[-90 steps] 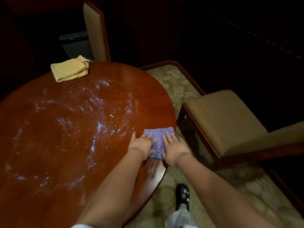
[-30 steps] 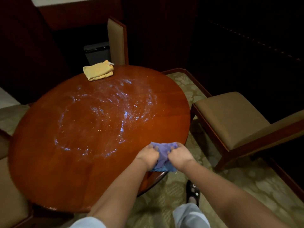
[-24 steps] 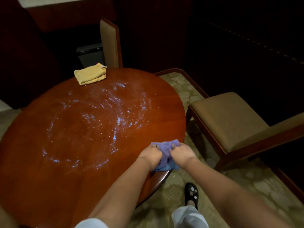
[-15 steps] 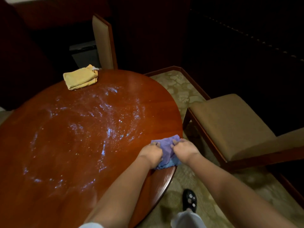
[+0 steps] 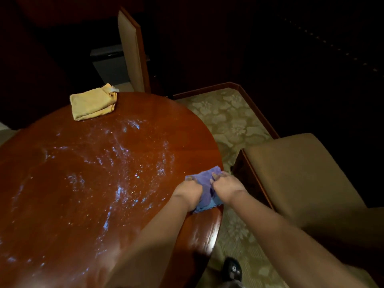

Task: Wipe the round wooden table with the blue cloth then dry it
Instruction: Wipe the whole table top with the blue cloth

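Two hands at the right edge of the round wooden table, side by side on the blue cloth. Left hand on the cloth's left part, fingers curled down into the fabric, gripping it. Right hand on the cloth's right part, fingers likewise curled and bunching the fabric, fingertips near the cloth's far edge. Cloth crumpled between the two hands, lying flat on the tabletop just inside the right rim, lighter scalloped hem showing at its near side. Both forearms bare, reaching in from the near right. Dark shoe on the patterned carpet below the table's near right edge. Tabletop glossy reddish brown, glare along the near right rim. Scattered bluish-white wet streaks and droplets across the middle of the tabletop, from the near left toward the far side, well left of the cloth. Upholstered beige chair with dark wood frame just beside the table's right edge, apart from it. Folded yellow towel at the far edge of the table, well apart from the blue cloth, small label at its far right corner. Upright padded chair back behind the far edge, close to the towel. Background beyond too dark to make out.
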